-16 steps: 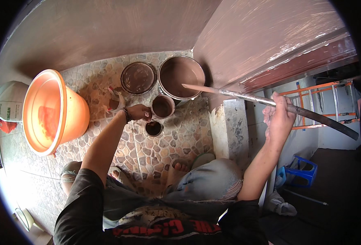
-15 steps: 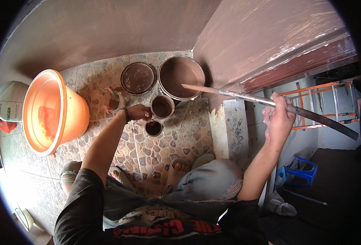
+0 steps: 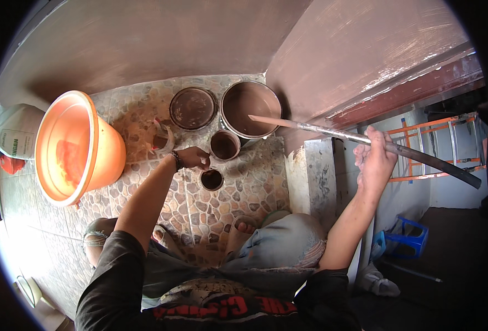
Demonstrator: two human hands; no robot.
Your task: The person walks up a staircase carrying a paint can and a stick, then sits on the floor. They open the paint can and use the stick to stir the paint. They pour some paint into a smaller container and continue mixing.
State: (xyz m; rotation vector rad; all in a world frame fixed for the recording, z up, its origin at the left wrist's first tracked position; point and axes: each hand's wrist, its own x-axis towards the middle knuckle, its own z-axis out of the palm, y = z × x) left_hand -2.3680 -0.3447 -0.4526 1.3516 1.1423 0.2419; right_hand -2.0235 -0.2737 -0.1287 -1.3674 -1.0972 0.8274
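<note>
My right hand [image 3: 377, 157] is closed around a long stick [image 3: 332, 131], its paint-smeared shaft dark at the near end and its pale brown tip over the large paint bucket [image 3: 280, 105]. Brown paint fills part of that bucket. My left hand [image 3: 193, 158], with a bracelet at the wrist, has its fingers pinched together at the far rim of a small dark can [image 3: 212, 187]. Just beyond these fingertips stands a mid-sized pot [image 3: 225, 145], coated brown inside. A round paint-covered lid [image 3: 192, 108] lies left of the bucket.
A big orange tub [image 3: 109, 151] stands at the left, by a white sack [image 3: 15, 129]. Behind my left hand lies a torn packet [image 3: 163, 138]. Brown walls [image 3: 161, 44] meet behind the bucket. A raised ledge [image 3: 321, 171], a ladder [image 3: 454, 140] and a blue stool [image 3: 412, 240] are at right.
The whole view has shifted slightly, so everything sits a little lower and to the right. My left fingers look more curled by the small can. The stick keeps nearly the same position.
</note>
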